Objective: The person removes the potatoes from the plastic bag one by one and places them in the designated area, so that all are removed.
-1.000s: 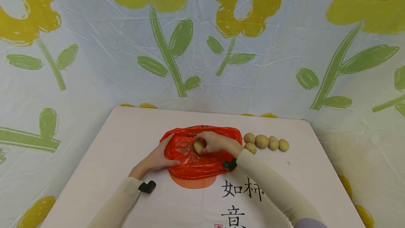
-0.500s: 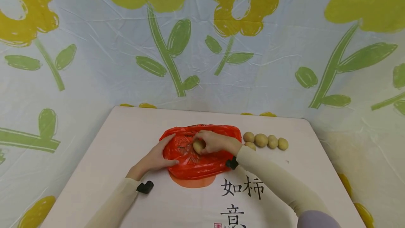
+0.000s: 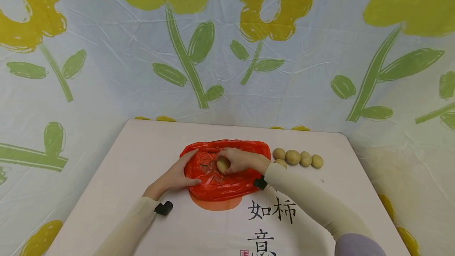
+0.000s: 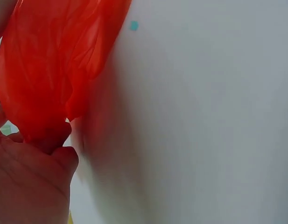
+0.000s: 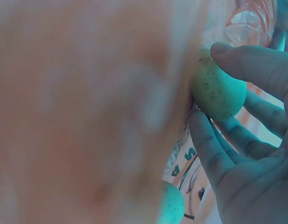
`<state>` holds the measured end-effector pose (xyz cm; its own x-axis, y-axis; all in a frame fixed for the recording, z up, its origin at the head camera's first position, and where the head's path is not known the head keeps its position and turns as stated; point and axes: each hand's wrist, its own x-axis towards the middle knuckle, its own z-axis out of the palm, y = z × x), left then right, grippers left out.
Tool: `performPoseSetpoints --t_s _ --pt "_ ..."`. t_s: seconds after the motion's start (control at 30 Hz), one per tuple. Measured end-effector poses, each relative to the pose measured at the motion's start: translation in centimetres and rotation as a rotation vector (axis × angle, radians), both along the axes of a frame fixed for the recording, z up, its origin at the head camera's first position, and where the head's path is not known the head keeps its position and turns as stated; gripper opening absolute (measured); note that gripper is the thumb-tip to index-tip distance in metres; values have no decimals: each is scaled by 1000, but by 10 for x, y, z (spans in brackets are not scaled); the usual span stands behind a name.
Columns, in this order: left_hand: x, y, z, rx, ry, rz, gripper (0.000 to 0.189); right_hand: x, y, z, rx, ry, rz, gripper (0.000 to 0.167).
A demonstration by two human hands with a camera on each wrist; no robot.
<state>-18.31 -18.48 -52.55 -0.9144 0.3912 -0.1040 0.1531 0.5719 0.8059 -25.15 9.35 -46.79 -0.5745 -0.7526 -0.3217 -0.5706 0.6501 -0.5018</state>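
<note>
A red plastic bag with dark print lies spread on the table, its edges bunched up around a sunken middle. My left hand grips its left end, thumb toward the near side and fingers toward the far side. In the left wrist view, fingers curl at the red plastic. Over the middle of the bag, my right hand holds a potato between thumb and fingers. The right wrist view shows that speckled potato up close, tinted green, with part of another potato below.
Right of the bag, several potatoes form a row, and one more potato sits nearer, partly behind the right forearm. The white table bears black characters and an orange print. Flower-patterned cloth hangs behind.
Hardly anything differs: both hands stay at the bag with the potato in the right one. The right sleeve has shifted slightly, and the view has drifted a little.
</note>
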Motion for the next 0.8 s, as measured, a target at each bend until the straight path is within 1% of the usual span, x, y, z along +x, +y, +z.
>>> performPoseSetpoints --t_s 0.23,0.47,0.63,0.8 --pt "-6 -1 -7 0 9 -3 106 2 -1 -3 6 -27 -14 55" --pt "-4 -4 -12 35 -13 -29 108 2 -1 -9 13 -21 -1 56" --pt "-4 -4 -11 20 26 -38 110 0 -1 -9 -10 -17 4 56" --pt "-6 -4 -8 -6 73 -45 112 -1 0 -8 -11 -18 -17 57"
